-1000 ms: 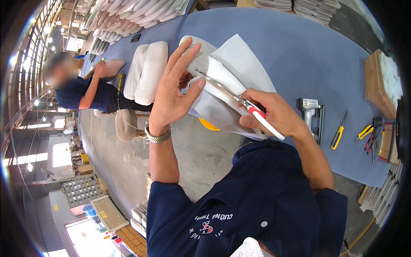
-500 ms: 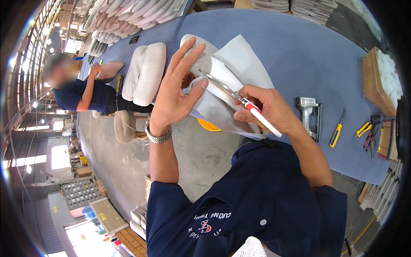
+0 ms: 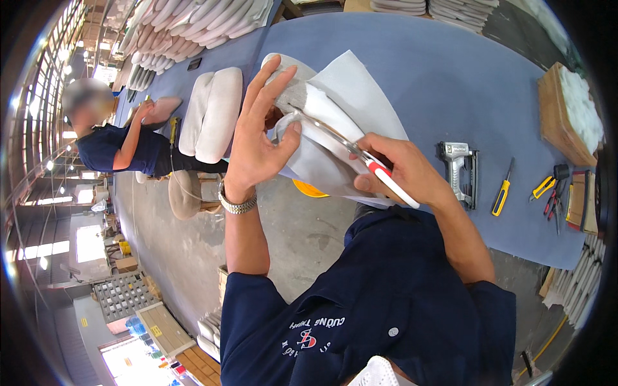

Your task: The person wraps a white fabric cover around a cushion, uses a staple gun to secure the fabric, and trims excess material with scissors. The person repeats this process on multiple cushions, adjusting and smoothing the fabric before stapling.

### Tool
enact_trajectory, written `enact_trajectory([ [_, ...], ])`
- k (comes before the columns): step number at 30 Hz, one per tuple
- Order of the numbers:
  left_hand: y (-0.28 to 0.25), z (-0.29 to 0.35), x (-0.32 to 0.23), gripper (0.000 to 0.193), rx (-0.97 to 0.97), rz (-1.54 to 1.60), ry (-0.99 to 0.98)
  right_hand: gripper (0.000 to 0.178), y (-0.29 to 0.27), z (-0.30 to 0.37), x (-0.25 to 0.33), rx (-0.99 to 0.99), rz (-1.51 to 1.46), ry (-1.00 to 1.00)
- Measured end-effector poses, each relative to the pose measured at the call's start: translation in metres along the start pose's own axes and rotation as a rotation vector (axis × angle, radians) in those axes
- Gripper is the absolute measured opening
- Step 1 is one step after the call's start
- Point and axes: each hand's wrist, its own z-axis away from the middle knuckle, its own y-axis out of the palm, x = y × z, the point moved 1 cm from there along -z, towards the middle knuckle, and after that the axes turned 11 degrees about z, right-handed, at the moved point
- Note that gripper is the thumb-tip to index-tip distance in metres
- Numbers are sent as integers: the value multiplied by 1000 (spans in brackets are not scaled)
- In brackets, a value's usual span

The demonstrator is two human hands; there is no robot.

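My left hand (image 3: 254,148), with a metal watch at the wrist, holds a fold of grey fabric (image 3: 281,130) beside the thumb; its upper fingers stretch away over a padded grey cushion (image 3: 293,93). In my right hand (image 3: 405,166) is a pair of scissors (image 3: 394,186) with a red and white handle. Their metal blades point up and left, the tips at the fabric by my left thumb. A pale sheet-like flap (image 3: 357,87) stands up from the cushion's far right side. Part of the fabric grip is hidden behind my left hand.
A staple gun (image 3: 457,170), a yellow screwdriver (image 3: 501,198) and several hand tools (image 3: 550,190) lie right on the blue table (image 3: 450,71). A box of white stuffing (image 3: 566,116) stands beyond. A finished-looking cushion (image 3: 210,116) and a co-worker (image 3: 119,145) are left.
The scissors' tips have moved slightly left with my right hand, close to the left thumb. The whole view has shifted a little. Both hands keep their hold.
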Motion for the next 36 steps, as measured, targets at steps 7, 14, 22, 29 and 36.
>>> enact_trajectory([
  [7,-8,9,10,73,-43,51,2,54,-21,90,-111,-438,387,409],
  [14,-6,7,11,72,-45,91,-6,43,-71,215,-234,-513,924,842],
  [22,21,-13,-2,74,49,54,58,34,-78,64,-56,-630,292,182],
  [29,35,-23,-15,83,113,60,78,27,-12,-35,24,-594,331,-343],
  [36,33,-16,-14,92,129,55,60,23,-8,-36,13,-638,341,-509],
])
